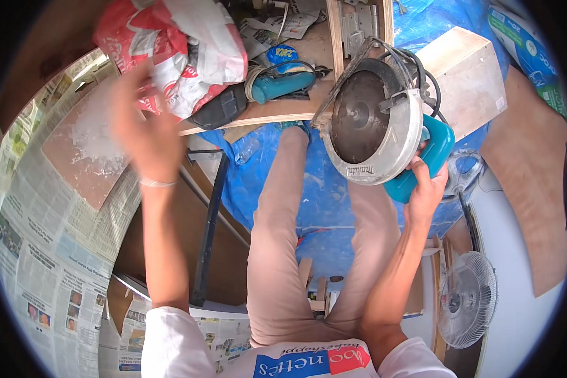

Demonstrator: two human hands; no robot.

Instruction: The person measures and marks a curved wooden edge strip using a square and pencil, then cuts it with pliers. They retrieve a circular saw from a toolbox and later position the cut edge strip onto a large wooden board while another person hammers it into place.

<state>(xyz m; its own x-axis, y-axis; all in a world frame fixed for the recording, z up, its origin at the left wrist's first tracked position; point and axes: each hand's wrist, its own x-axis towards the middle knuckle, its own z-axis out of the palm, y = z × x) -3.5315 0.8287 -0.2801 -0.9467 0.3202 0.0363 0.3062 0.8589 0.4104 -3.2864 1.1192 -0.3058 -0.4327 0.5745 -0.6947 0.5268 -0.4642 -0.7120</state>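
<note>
My right hand (427, 186) is wrapped round the teal handle of a circular saw (393, 148). The saw is held up at the right of centre, its round dark blade and pale metal guard facing me, with its black cord looped at the top. At the upper left my left hand (148, 129) is smeared by motion, so its fingers do not show clearly. It overlaps the lower edge of a crumpled red and white plastic bag (201, 47); whether it grips the bag, I cannot tell.
A wooden shelf (264, 113) holds a teal power tool (283, 85) with a coiled cord. A wooden box (463, 79) stands behind the saw. Blue sheeting (321, 195) covers the floor. A fan (467, 299) is at lower right, and newspaper (50, 252) lies along the left.
</note>
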